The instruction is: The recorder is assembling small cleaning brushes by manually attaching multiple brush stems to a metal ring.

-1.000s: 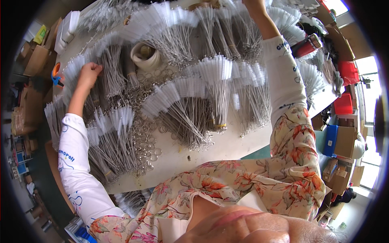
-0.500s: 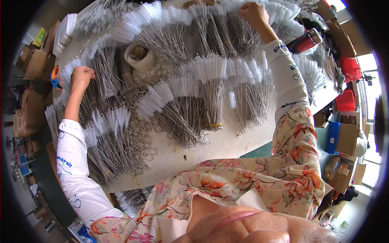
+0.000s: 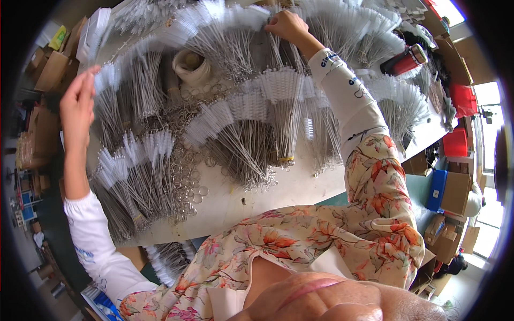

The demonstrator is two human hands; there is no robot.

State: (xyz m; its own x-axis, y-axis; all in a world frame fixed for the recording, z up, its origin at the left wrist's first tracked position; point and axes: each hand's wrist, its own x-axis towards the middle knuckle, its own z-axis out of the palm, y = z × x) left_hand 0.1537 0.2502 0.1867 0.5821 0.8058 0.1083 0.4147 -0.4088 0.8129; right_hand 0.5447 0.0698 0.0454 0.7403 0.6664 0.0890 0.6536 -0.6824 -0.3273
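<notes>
Bundles of thin wire-handled brushes (image 3: 282, 85) with white bristle heads and small loop ends cover the table. My left hand (image 3: 77, 109) is raised at the table's left edge, its fingers stretched out beside the white heads of a brush bundle (image 3: 110, 77); nothing is plainly seen in it, and its fingertips are slightly blurred. At the far side, my right hand (image 3: 288, 25) is closed, fingertips pressed together over a standing brush bundle (image 3: 276, 51). What lies between those fingertips is too small to make out.
Loose metal rings (image 3: 187, 190) lie among the bundles at left. A white roll (image 3: 191, 67) stands behind them. A red and black flask (image 3: 404, 60) lies at the far right. A white box (image 3: 92, 37) sits at the far left corner. Cardboard boxes (image 3: 455, 187) stand at right.
My right hand has moved left along the far brushes. My left hand has left the brushes, moving left, and its fingers have straightened. The orange-handled scissors seen at the left edge are no longer visible.
</notes>
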